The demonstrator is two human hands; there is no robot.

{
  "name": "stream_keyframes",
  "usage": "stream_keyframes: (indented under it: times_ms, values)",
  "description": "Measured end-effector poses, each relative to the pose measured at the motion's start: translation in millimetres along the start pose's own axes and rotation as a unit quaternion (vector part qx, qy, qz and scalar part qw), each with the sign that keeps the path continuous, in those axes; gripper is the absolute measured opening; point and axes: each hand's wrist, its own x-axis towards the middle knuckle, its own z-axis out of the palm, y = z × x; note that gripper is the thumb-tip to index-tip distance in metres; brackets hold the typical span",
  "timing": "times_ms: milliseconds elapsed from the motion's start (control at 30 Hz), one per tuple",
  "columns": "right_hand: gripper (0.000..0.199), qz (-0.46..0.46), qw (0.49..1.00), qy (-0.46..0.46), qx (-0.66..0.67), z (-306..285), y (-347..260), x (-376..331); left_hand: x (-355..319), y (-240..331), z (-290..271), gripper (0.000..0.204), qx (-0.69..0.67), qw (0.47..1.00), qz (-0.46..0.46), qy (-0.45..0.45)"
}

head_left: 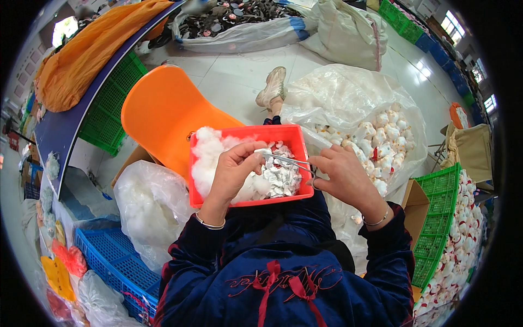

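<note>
On my lap rests a red plastic tray [253,203]. White fluffy stuffing [204,161] fills its left part, and a heap of small white and silvery fabric pieces [284,181] lies in its right part. Above the tray, my left hand [233,170] pinches one small white fabric piece [264,151] between thumb and fingers. My right hand [348,177] grips slim metal forceps [287,159] by their ring handles, the shaft pointing left. Their tip meets the small piece at my left fingertips; whether it is inside the piece, I cannot tell.
An orange chair [163,111] stands at the left, beside a clear bag of stuffing [150,201] and a blue crate [117,256]. To the right lies a large clear bag [338,90] of small white stuffed items [384,136]. A green crate [436,218] stands at the lower right.
</note>
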Motion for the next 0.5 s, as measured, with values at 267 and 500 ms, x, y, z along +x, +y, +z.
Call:
stream_keyframes:
  times_ms: [267,500]
  values:
    - [0.026,-0.006,0.998,-0.067,-0.006,6.9,-8.6,1.5,0.3,4.1,5.7,0.017,0.104,0.994,0.011,-0.023]
    - [0.03,-0.045,0.999,-0.015,0.014,33.1,4.6,1.9,4.4,-15.2,-16.7,0.01,0.097,0.993,-0.051,-0.05]
